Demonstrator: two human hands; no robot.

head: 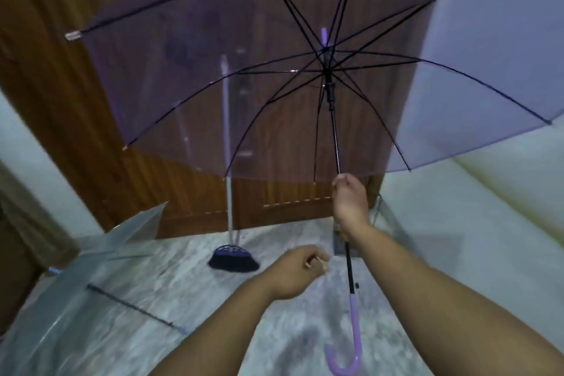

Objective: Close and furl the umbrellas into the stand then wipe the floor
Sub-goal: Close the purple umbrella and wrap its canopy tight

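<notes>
The right hand [349, 200] is wrapped round the dark shaft of the open purple umbrella [171, 94], fingers curled tight on it partway between the runner and the grip. The umbrella is held up in front of a wooden door [55, 76], its see-through lilac canopy fully spread on black ribs, and its tip points away from the camera. Below the hand the shaft runs down to a purple hooked handle [348, 345], which hangs free above the floor.

The left hand [294, 272] hovers lower and to the left of the shaft, apart from it, with its fingers curled in; the thumb and forefinger seem pressed together (whether they pinch anything is too blurred to tell).

A second umbrella, clear [61, 290], lies open on its side on the marble floor [213, 314] at lower left, its canopy toward the left edge and its dark shaft [134, 308] stretching out toward the middle of the floor.

A broom [233, 258] stands upright against the door, its dark bristle head on the floor and its pale pole seen partly through the purple canopy. A darker patch shows on the floor between the two forearms. Pale walls flank the door on both sides.
</notes>
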